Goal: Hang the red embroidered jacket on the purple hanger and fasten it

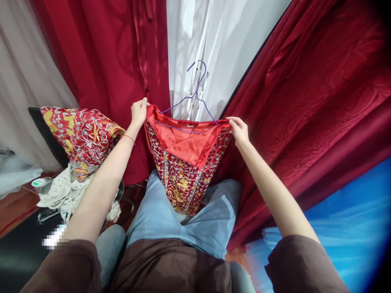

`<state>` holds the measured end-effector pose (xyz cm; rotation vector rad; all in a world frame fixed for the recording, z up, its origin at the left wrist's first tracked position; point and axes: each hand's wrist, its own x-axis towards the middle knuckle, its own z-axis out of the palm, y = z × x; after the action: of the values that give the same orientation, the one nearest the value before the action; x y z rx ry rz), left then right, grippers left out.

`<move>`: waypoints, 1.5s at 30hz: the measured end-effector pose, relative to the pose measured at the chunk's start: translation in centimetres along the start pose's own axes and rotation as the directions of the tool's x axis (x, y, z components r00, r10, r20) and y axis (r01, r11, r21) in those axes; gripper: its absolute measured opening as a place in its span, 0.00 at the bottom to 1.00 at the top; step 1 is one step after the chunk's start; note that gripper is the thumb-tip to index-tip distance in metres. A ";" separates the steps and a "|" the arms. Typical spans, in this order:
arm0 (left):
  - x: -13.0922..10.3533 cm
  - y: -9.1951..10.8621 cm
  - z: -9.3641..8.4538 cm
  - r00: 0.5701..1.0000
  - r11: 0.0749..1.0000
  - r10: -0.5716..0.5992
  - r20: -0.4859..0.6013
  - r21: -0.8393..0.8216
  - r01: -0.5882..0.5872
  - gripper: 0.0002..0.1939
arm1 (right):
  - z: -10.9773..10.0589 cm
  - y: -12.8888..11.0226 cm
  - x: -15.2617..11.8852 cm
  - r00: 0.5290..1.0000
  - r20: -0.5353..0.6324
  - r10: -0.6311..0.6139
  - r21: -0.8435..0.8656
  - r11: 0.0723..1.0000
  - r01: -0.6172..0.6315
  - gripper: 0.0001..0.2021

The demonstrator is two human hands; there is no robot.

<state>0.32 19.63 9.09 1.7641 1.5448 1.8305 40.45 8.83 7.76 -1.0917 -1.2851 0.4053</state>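
Head view: red embroidered garment [181, 179] held up by both hands, spread out in front of the body, top edge roughly level across. Left hand [139, 110] closed, pinching the left top corner between thumb and fingers. Right hand [240, 128] also closed, pinching the right top corner, thumb below, fingers on top. Garment directly between the two hands, touching both, below and inward of each grip. Hanging down from there, narrowing toward the bottom, lower end between the knees in blue trousers [159, 215]. Red shiny lining [186, 142] open to view at the neck, small pale label [190, 125] at the back edge. Gold and silver embroidery over the outside.

Purple hanger [196, 94] at the neck opening, between the hands: hook above the top edge, arms sloping down to it, lower bar across the lining. Clear of the fingers of both hands. Can't tell if hooked onto anything.

To the left, well apart from the garment: second embroidered piece [88, 134] draped over a black chair [55, 146], partly behind the left forearm. Below it, pale dotted cloth [56, 189] beside a white-and-green container [41, 183]. Behind: red curtains [106, 61] and white fabric [232, 40]. Blue sheer fabric [345, 211] at lower right.
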 end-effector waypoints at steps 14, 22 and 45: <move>0.7 0.8 0.5 0.992 0.992 -0.121 -0.040 0.015 0.122 0.13 | -1.6 0.0 -0.1 0.903 0.212 -0.374 -0.615 0.667 0.421 0.10; -0.5 2.7 3.0 0.954 0.959 -0.193 -0.229 -0.249 0.134 0.19 | -0.2 -2.2 -1.1 0.924 0.008 -0.383 -0.628 0.717 0.303 0.11; -2.1 2.3 3.6 0.990 0.972 -0.062 -0.129 -0.235 0.030 0.20 | 14.0 -1.9 -2.0 0.719 0.477 -0.506 -0.708 0.263 0.655 0.19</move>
<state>5.00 18.97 8.58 1.5160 1.3366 2.0508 26.62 12.23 6.79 -1.2504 -2.0133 -0.8826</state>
